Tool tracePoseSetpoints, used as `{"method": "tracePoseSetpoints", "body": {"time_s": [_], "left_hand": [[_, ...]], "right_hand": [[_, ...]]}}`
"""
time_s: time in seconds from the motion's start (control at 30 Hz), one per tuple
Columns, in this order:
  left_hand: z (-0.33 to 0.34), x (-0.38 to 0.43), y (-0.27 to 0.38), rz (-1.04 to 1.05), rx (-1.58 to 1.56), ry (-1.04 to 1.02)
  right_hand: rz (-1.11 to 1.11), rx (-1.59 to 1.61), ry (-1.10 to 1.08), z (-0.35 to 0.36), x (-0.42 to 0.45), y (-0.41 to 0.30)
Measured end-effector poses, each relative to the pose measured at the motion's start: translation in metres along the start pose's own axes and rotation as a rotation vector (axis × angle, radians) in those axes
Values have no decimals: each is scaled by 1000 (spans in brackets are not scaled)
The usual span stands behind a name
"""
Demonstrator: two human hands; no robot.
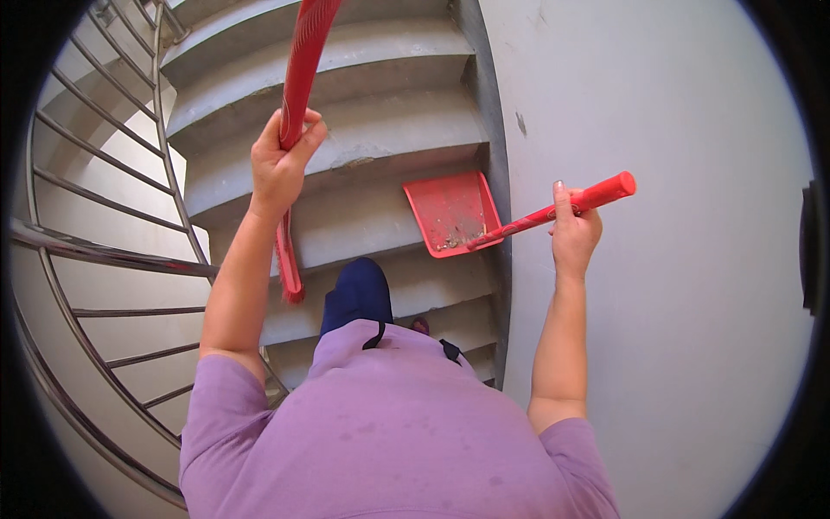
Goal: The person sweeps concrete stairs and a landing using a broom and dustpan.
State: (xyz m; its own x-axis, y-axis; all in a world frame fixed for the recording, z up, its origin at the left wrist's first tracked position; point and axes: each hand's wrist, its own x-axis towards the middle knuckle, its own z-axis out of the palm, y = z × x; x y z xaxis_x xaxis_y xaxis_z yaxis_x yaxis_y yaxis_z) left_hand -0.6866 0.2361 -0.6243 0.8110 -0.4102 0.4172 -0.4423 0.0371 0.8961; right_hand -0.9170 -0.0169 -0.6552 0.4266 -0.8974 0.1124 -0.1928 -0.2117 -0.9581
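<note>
My left hand (283,162) is wrapped around the red handle of a broom (305,58), which rises past the top of the view. Below that hand, the broom's narrow red bristle head (289,269) points down over the steps. My right hand (577,233) grips the red handle of a long-handled dustpan (447,201), with the thumb laid along it. Grey dust and small bits of debris (457,237) lie in the pan near its handle end. The pan is beside the wall, over a stair tread; whether it touches the tread is hard to tell.
Curved concrete stairs (402,117) run up ahead and continue down beneath me, with a chipped step edge (353,162). A metal railing (110,256) bends along the left. A pale wall (661,311) with a dark base strip bounds the right. My knee (360,285) is raised over the steps.
</note>
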Motion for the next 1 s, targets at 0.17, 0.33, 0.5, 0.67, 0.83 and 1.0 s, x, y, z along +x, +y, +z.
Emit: {"method": "tracePoseSetpoints", "body": {"time_s": [0.17, 0.33, 0.5, 0.67, 0.83, 1.0], "left_hand": [[54, 5, -12, -2, -16, 27], [134, 19, -64, 16, 8, -22], [187, 25, -105, -2, 1, -71], [268, 54, -197, 16, 75, -78], [302, 50, -186, 57, 21, -125], [311, 43, -148, 71, -85, -215]], "right_hand": [[-25, 111, -8, -37, 13, 17], [54, 111, -43, -59, 35, 79], [123, 164, -86, -67, 25, 118], [269, 233, -168, -23, 80, 255], [271, 179, -171, -16, 61, 298], [201, 102, -143, -13, 39, 297]]}}
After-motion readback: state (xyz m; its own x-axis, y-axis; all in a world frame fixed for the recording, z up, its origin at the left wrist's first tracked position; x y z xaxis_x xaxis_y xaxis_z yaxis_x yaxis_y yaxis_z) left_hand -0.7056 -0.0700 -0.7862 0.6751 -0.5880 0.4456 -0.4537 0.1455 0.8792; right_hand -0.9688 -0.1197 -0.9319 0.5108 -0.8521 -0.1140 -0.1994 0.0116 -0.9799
